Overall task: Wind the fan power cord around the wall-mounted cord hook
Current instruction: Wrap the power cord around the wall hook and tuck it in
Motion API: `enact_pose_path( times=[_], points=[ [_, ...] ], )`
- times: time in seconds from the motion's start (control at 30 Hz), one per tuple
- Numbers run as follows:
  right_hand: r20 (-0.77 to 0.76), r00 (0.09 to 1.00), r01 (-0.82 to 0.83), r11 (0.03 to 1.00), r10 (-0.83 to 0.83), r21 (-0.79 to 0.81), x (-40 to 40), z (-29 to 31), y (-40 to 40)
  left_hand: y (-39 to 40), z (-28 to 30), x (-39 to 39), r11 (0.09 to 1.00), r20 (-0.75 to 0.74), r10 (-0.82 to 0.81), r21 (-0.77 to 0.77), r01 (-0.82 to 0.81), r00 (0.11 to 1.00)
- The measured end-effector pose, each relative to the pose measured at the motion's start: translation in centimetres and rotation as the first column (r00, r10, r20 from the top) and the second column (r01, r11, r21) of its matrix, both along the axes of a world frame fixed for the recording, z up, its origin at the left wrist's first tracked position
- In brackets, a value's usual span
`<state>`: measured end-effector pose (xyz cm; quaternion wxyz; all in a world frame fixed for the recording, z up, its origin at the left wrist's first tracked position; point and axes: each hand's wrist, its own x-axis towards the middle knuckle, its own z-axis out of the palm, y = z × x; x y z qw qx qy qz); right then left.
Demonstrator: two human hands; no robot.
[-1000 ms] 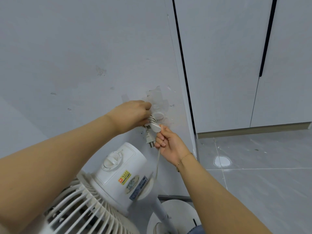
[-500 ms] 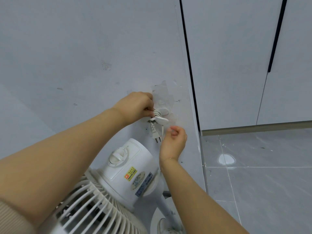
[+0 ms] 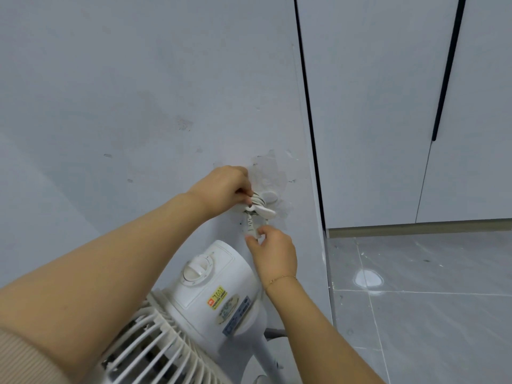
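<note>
A small white cord hook (image 3: pixel 269 200) is stuck to the grey wall over a patch of clear tape. The white power cord (image 3: pixel 258 201) lies coiled around it in several loops. My left hand (image 3: pixel 225 189) pinches the coils against the hook from the left. The plug (image 3: pixel 250 225) hangs straight down below the hook. My right hand (image 3: pixel 273 250) is just under it, thumb and fingers closed on the plug's lower end. The white fan (image 3: pixel 213 295) stands below both hands, its motor housing facing up.
The fan's grille (image 3: pixel 155 347) fills the lower left and its pole (image 3: pixel 270 358) runs down to the floor. White cabinet doors (image 3: pixel 374 112) with dark gaps stand to the right of the wall. Grey floor tiles (image 3: pixel 432 314) spread at the lower right.
My right hand let go of the cord beside the hook, dropped and turned, and now pinches the hanging plug from below. My left hand has stayed on the coils.
</note>
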<state>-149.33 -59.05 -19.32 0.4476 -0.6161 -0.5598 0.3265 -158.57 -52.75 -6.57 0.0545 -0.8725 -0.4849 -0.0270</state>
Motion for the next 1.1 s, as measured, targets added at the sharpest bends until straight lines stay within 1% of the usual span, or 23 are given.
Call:
enact_pose_path(
  times=[0.07,0.1,0.13,0.17,0.2,0.23,0.27,0.33,0.43,0.5,0.53,0.6,0.67,0.7,0.73,0.8,0.83,0.87,0.93,1.0,1.1],
  points=[
    [0.013,1.0,-0.026,0.999,0.027,-0.03,0.3,0.4,0.6,0.1,-0.1,-0.3,1.0,0.025,-0.006,-0.003,0.006,1.0],
    [-0.042,0.998,-0.041,0.998,0.039,-0.051,0.4,0.6,0.8,0.0,-0.2,-0.4,1.0,0.035,-0.013,-0.004,0.013,0.999],
    [-0.153,0.987,-0.061,0.995,0.049,-0.073,0.6,0.9,0.9,0.0,-0.2,-0.5,1.0,0.049,-0.02,0.0,0.02,0.999],
    [-0.288,0.956,-0.085,0.991,0.052,-0.102,0.8,1.2,1.1,0.0,-0.2,-0.7,1.0,0.068,-0.028,0.006,0.027,0.997],
    [-0.415,0.908,-0.123,0.984,0.06,-0.126,1.1,1.4,1.1,0.1,-0.3,-0.8,0.999,0.085,-0.035,0.008,0.034,0.996],
    [-0.502,0.862,-0.156,0.979,0.07,-0.131,1.4,1.8,0.9,0.2,-0.4,-1.0,0.999,0.1,-0.041,0.011,0.04,0.994],
    [-0.542,0.836,-0.171,0.979,0.083,-0.114,1.7,2.1,0.8,0.3,-0.4,-1.1,0.999,0.11,-0.046,0.013,0.044,0.993],
    [-0.557,0.823,-0.171,0.984,0.111,-0.057,2.0,2.6,0.7,0.3,-0.4,-1.2,0.999,0.124,-0.045,0.012,0.044,0.991],
    [-0.496,0.86,-0.136,0.991,0.124,0.012,2.1,2.8,0.7,0.3,-0.6,-1.3,0.998,0.134,-0.055,0.011,0.054,0.989],
    [-0.422,0.899,-0.118,0.992,0.121,0.032,2.2,2.6,0.8,0.3,-0.6,-1.4,0.998,0.138,-0.065,0.004,0.065,0.988],
    [-0.362,0.924,-0.107,0.993,0.121,0.057,2.2,2.5,0.9,0.2,-0.7,-1.6,0.998,0.137,-0.07,0.001,0.07,0.988],
    [-0.156,0.98,-0.1,0.984,0.123,0.145,2.3,2.6,1.2,0.3,-0.8,-1.9,0.997,0.129,-0.082,-0.001,0.082,0.988],
    [0.076,0.987,-0.152,0.968,0.139,0.199,2.5,2.9,1.4,0.2,-1.0,-2.2,0.996,0.134,-0.09,-0.01,0.092,0.987],
    [0.15,0.978,-0.172,0.963,0.142,0.209,2.6,3.1,1.4,0.1,-1.0,-2.3,0.995,0.14,-0.092,-0.015,0.095,0.986],
    [0.181,0.973,-0.182,0.959,0.143,0.22,2.7,3.2,1.4,-0.1,-1.1,-2.4,0.995,0.143,-0.095,-0.017,0.098,0.985],
    [0.188,0.973,-0.174,0.958,0.132,0.228,2.7,3.3,1.3,-0.2,-1.3,-2.6,0.995,0.135,-0.098,-0.013,0.101,0.986],
    [0.163,0.979,-0.161,0.961,0.126,0.227,2.6,3.2,1.3,-0.3,-1.4,-2.7,0.995,0.128,-0.098,-0.01,0.1,0.987],
    [0.095,0.988,-0.143,0.965,0.125,0.22,2.5,3.1,1.2,-0.3,-1.5,-2.8,0.995,0.122,-0.094,-0.011,0.096,0.988],
    [-0.124,0.985,-0.101,0.981,0.122,0.163,2.1,2.9,1.1,-0.2,-1.5,-3.0,0.996,0.106,-0.086,-0.025,0.089,0.991],
    [-0.321,0.939,-0.099,0.991,0.125,0.095,1.9,3.2,0.9,-0.2,-1.6,-3.0,0.995,0.088,-0.088,-0.033,0.091,0.992],
    [-0.524,0.844,-0.123,0.992,0.116,0.022,1.9,3.9,0.8,-0.2,-1.8,-3.1,0.993,0.046,-0.121,0.012,0.12,0.992]
  ],
)
